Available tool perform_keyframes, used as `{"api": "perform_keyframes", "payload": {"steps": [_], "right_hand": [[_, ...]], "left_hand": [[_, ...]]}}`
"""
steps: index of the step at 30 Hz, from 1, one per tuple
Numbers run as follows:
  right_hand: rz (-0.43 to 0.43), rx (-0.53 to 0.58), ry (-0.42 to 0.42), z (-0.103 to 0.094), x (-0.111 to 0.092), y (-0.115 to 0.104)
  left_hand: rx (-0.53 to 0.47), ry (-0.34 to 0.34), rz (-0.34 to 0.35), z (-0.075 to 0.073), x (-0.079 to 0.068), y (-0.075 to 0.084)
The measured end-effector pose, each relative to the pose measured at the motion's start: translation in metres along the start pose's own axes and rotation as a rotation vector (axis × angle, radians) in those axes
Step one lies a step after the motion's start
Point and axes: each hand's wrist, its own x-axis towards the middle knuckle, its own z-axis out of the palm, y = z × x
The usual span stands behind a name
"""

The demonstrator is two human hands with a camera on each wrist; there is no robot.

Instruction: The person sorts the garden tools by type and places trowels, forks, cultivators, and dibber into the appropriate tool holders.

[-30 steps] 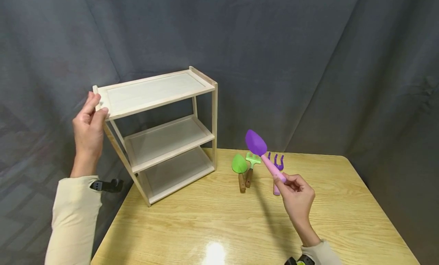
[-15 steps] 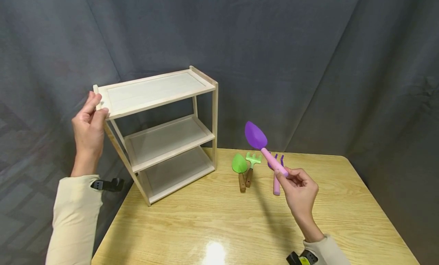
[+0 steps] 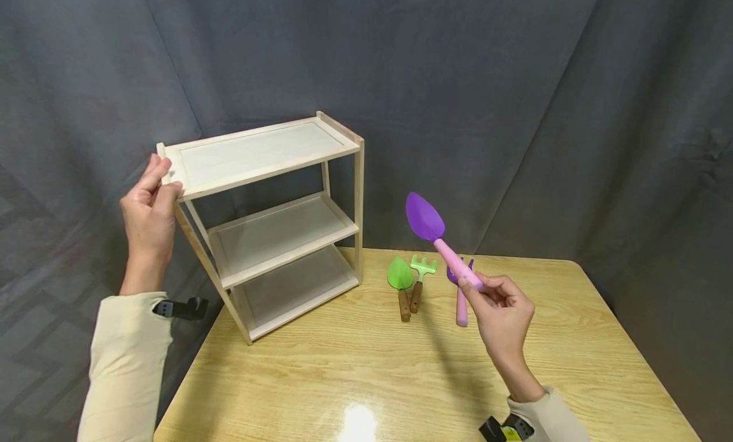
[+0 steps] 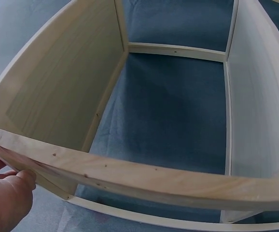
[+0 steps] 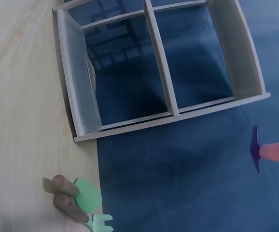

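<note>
In the head view my left hand [image 3: 150, 216] grips the top left corner of a pale wooden three-tier shelf [image 3: 286, 269], thumb on the front edge. The left wrist view shows that hand's thumb and fingers [image 4: 26, 180] pinching the shelf's side frame. My right hand [image 3: 504, 318] pinches the pink handle of a toy trowel [image 3: 425, 217] with a purple blade, held up in the air with the blade pointing up and left. At the right edge of the right wrist view, the same trowel [image 5: 274, 151] shows edge-on, right of the shelf.
On the wooden table [image 3: 321, 391] lie a green trowel [image 3: 400, 274] and a green rake [image 3: 423, 268], both with brown handles. A purple fork with a pink handle [image 3: 461, 307] lies partly hidden behind the held trowel. A dark grey curtain [image 3: 435, 98] hangs behind.
My right hand has lifted the purple trowel upward and moved slightly right, so it covers more of the fork. My left hand stays at the shelf's corner.
</note>
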Motion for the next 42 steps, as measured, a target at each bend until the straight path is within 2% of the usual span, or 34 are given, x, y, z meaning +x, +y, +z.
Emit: {"api": "perform_keyframes", "payload": {"steps": [3, 11, 15, 28, 37, 42], "right_hand": [[-0.017, -0.034, -0.014, 0.002, 0.004, -0.006], [-0.062, -0.048, -0.033, 0.006, 0.017, -0.010], [-0.078, -0.043, -0.040, 0.008, 0.021, -0.012], [-0.129, 0.003, -0.062, 0.020, 0.035, -0.023], [-0.152, 0.022, -0.063, 0.027, 0.042, -0.029], [-0.161, 0.040, -0.072, 0.030, 0.045, -0.034]], "left_hand": [[0.018, 0.001, 0.008, 0.001, 0.001, -0.001], [0.166, -0.015, 0.033, 0.003, 0.003, -0.003], [0.172, -0.018, 0.033, 0.004, 0.003, -0.003], [0.088, 0.023, 0.031, 0.005, 0.004, -0.006], [0.150, 0.033, 0.064, 0.006, 0.003, -0.005], [0.136, 0.041, 0.064, 0.008, 0.002, -0.004]]}}
